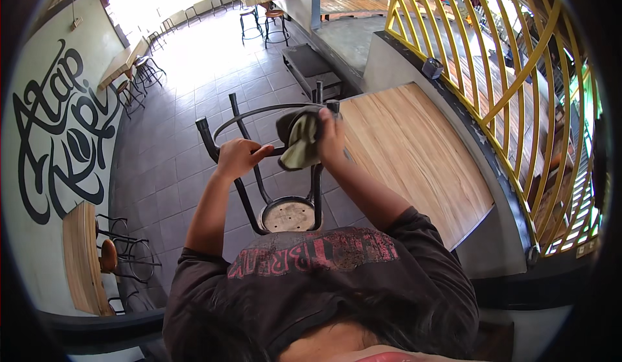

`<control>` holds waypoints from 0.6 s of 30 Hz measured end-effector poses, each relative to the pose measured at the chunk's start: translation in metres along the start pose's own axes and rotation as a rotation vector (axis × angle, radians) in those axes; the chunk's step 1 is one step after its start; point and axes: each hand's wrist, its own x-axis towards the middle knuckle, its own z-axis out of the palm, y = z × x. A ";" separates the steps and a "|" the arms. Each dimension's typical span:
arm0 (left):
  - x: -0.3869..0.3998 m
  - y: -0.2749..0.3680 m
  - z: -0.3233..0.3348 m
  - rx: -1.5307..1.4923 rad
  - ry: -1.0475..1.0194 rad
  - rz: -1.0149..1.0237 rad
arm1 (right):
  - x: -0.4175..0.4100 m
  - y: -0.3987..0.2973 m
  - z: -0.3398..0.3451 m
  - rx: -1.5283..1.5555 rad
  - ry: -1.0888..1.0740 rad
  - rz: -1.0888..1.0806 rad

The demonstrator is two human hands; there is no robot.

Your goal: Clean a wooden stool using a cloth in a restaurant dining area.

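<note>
An upturned stool [290,214] with a black metal frame is in front of me, its round seat low and its legs pointing up. My left hand [240,158] grips the black metal bar between the legs on the left side. In my right hand [332,136] is a greenish cloth [302,141] with dark parts, held against the frame near the right legs. A curved metal ring [265,108] joins the legs near their upper ends. The cloth and my right fingers partly hide the frame there.
A wooden tabletop [413,153] lies close on the right, beside a low wall with a yellow metal lattice [486,114]. Beyond the stool is a black bench [311,65] on the tiled floor [165,158]. More stools and a wooden wall table [80,260] stand left.
</note>
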 end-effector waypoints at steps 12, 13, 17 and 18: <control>-0.017 -0.020 -0.005 -0.148 0.004 0.050 | 0.088 0.041 -0.087 0.593 -0.095 -0.016; -0.008 -0.012 -0.004 -0.163 -0.010 0.074 | 0.096 0.091 -0.106 0.193 -0.106 -0.280; -0.031 -0.035 -0.004 -0.204 0.099 0.031 | 0.008 0.038 -0.039 -0.613 -0.372 0.062; -0.031 -0.037 -0.005 -0.204 0.099 0.042 | -0.007 0.033 -0.034 -0.278 -0.295 -0.192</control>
